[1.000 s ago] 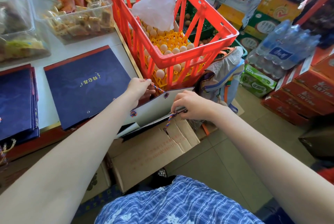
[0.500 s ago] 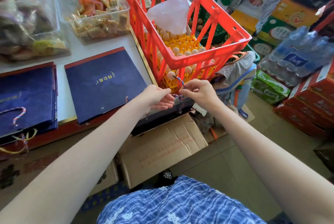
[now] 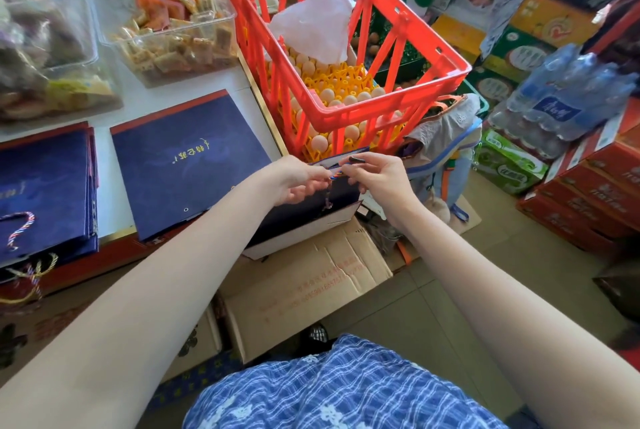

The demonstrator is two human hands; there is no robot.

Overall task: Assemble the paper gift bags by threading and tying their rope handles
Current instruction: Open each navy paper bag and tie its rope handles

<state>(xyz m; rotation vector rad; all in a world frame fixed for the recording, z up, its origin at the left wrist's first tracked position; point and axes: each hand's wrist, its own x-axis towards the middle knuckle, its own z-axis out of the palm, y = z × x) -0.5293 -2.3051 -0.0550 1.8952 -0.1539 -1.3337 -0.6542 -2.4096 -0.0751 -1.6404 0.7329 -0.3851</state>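
A: Since half a second ago, both hands rose a little and drew close; the rope end now sits between them, in front of the crate [image 3: 346, 116]. One view only, head.

B: State of hands?

A: Left hand [image 3: 294, 179]: fingers curled, pinching the rope [image 3: 336, 175] at its striped stretch. Right hand [image 3: 377, 175]: thumb and forefinger pinch the same rope just beside the left; the dark tip [image 3: 356, 160] sticks out above the right fingers. Hands nearly touching. Both forearms reach forward and converge over the bag [image 3: 304, 213].

B: Where is the bag?

A: Held up off the table edge, above a cardboard box [image 3: 304, 283], its top edge just behind the hands. A short run of rope hangs down its dark face below the hands; whether that run passes through a hole I cannot tell.

B: Progress?

A: Judgement: mid-task, at the knot or threading step on this one bag. On the table [image 3: 114, 165] a flat bag [image 3: 187, 161] lies with a bare eyelet, no rope seen on it, so likely still to do. At left a stack [image 3: 45, 193] shows rope loops at its near edge; those look done. How many remain is unclear.

B: Next?

A: Probably forming the knot at the tip end.
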